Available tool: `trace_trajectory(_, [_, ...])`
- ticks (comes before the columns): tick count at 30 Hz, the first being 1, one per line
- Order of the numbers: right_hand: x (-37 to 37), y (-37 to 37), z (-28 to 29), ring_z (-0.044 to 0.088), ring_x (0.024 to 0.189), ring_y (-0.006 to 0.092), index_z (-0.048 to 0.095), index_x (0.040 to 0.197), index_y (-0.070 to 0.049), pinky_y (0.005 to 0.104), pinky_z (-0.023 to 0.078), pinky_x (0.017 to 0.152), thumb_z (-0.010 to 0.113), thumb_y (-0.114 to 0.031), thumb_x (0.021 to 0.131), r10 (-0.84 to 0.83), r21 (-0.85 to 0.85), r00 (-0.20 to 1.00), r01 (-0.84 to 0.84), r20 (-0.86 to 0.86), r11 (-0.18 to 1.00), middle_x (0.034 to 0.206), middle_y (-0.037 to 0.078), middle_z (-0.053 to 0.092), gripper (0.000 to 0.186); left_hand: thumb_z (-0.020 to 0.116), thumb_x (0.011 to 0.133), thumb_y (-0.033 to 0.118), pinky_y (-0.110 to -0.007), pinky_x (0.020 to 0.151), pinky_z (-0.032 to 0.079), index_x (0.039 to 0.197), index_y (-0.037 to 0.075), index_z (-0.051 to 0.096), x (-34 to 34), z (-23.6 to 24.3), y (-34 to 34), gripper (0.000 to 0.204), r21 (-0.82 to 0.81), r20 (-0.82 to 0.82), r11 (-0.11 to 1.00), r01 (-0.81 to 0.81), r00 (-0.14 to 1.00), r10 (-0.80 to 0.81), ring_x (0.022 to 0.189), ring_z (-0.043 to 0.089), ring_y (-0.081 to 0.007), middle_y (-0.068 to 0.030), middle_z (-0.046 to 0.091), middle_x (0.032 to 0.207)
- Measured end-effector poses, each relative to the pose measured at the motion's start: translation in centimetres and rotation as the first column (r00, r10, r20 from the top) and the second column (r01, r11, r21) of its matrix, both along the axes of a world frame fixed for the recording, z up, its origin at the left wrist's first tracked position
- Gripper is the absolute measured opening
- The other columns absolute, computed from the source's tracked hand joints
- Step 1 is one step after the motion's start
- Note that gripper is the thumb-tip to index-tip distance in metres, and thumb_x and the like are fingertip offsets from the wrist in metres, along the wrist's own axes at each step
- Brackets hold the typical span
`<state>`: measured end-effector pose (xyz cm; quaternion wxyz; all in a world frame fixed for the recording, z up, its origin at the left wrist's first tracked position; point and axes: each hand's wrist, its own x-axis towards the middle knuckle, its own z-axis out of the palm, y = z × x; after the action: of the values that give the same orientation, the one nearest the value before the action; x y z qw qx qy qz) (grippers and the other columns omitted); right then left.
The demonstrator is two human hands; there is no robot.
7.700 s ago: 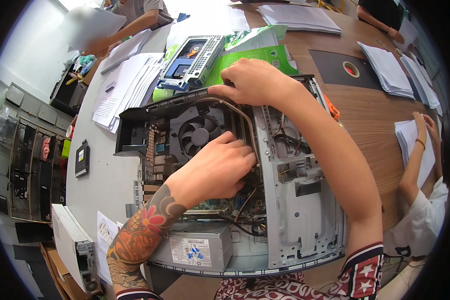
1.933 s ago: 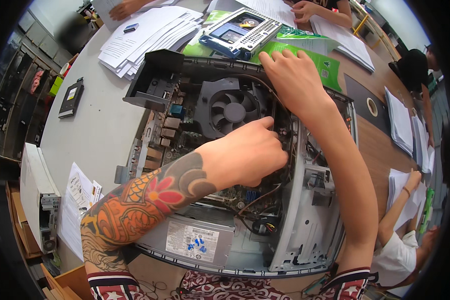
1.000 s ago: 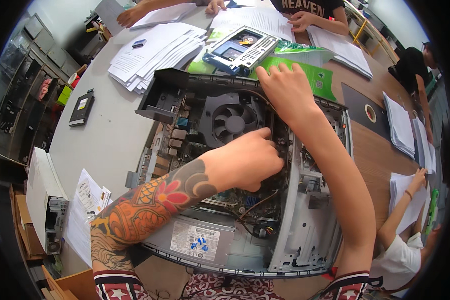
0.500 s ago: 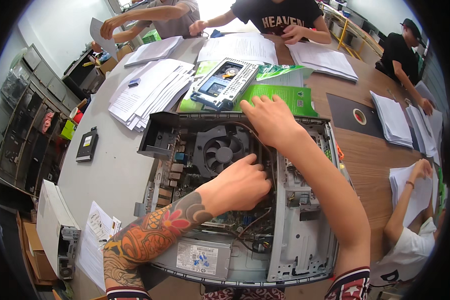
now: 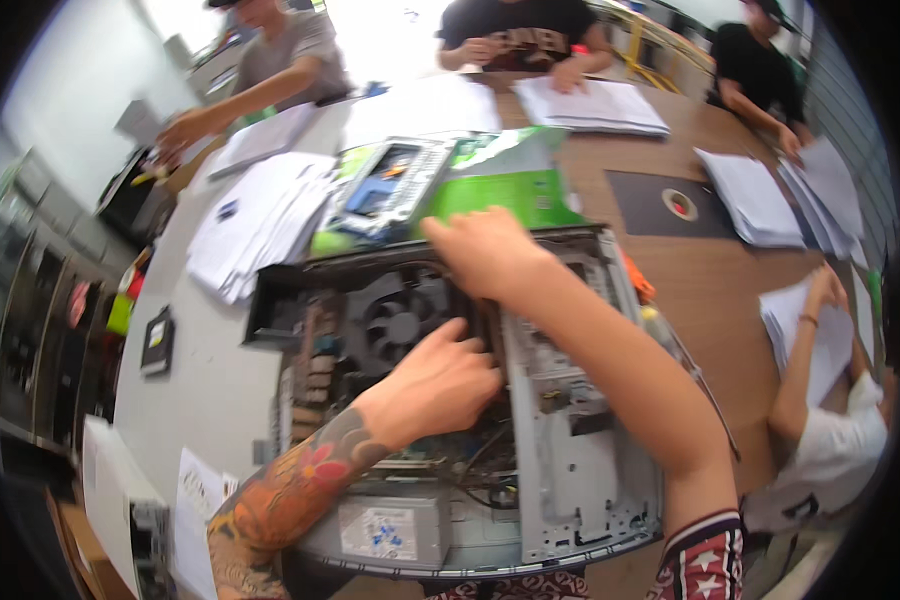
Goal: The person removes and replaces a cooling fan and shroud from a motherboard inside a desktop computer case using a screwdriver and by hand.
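Note:
An opened desktop computer case (image 5: 590, 490) lies in front of me with its insides showing. My left hand (image 5: 435, 385), on a tattooed forearm, reaches inside it beside the black cooling fan (image 5: 394, 325). Its fingers are curled downward, and what they hold, if anything, is hidden. My right hand (image 5: 485, 250) is closed over the far rim of the case. Thin cables (image 5: 480, 465) run below my left hand, near the silver power supply (image 5: 390, 530). Just beyond the case, a metal drive cage (image 5: 395, 185) rests on green packaging (image 5: 505, 198). Motion blurs the picture.
Paper stacks (image 5: 265, 220) lie at the far left, with more (image 5: 590, 107) at the back. A black drive (image 5: 157, 342) and a white computer case (image 5: 120, 500) are on the left. A tape roll (image 5: 680, 205) sits on a dark mat. Several people handle papers around the table.
The whole view has shifted and turned slightly, so the case appears further left. Both hands keep nearly the same places on it. The person at the back left has lowered a hand.

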<state>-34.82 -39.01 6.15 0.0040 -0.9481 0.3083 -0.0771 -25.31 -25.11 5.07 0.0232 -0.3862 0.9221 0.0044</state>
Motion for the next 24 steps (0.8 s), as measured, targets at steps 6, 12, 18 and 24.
trace_trajectory(6, [2.1,0.5,0.1,0.072,0.092,0.0266,0.055,0.113,-0.009,0.0379,0.053,0.074,0.066,-0.024,0.088,-0.05,0.005,0.993,0.051,-0.106,0.999,0.094,0.01,0.073,0.031,0.07,0.073,0.021,-0.039,0.085,0.043,0.087,0.008,0.069,0.9,0.7,0.0,0.019,0.092,-0.06,0.995,-0.044,0.997,0.05,0.09,0.064,-0.0255,-0.0082,0.068,0.086])
trace_trajectory(12, [1.6,0.9,0.3,0.072,0.09,0.0241,0.054,0.119,-0.01,0.0373,0.052,0.074,0.066,-0.024,0.089,-0.091,-0.058,0.985,0.083,-0.146,0.995,0.093,0.007,0.072,0.035,0.072,0.07,0.019,-0.039,0.09,0.043,0.089,0.006,0.07,0.3,1.1,-0.1,0.023,0.094,-0.099,0.995,-0.026,0.994,0.036,0.093,0.063,-0.0259,-0.0087,0.068,0.089])
trace_trajectory(18, [1.9,0.3,0.2,0.072,0.091,0.025,0.054,0.12,-0.01,0.0419,0.052,0.074,0.066,-0.022,0.089,-0.044,0.007,0.989,0.046,-0.139,0.999,0.098,0.006,0.073,0.036,0.068,0.079,0.02,-0.037,0.086,0.043,0.086,0.006,0.07,0.5,1.0,-0.2,0.016,0.063,-0.105,0.998,0.004,0.994,0.003,0.088,0.064,-0.024,-0.0076,0.069,0.087])
trace_trajectory(24, [2.6,1.4,1.0,0.071,0.096,0.0251,0.054,0.123,-0.008,0.0469,0.052,0.081,0.065,-0.021,0.09,-0.099,-0.07,0.978,0.088,-0.184,0.994,0.106,0.008,0.073,0.037,0.069,0.079,0.02,-0.037,0.087,0.043,0.089,0.006,0.07,0.6,1.8,0.1,0.017,0.083,-0.078,0.996,-0.013,0.997,0.019,0.09,0.064,-0.0237,-0.0077,0.069,0.089])
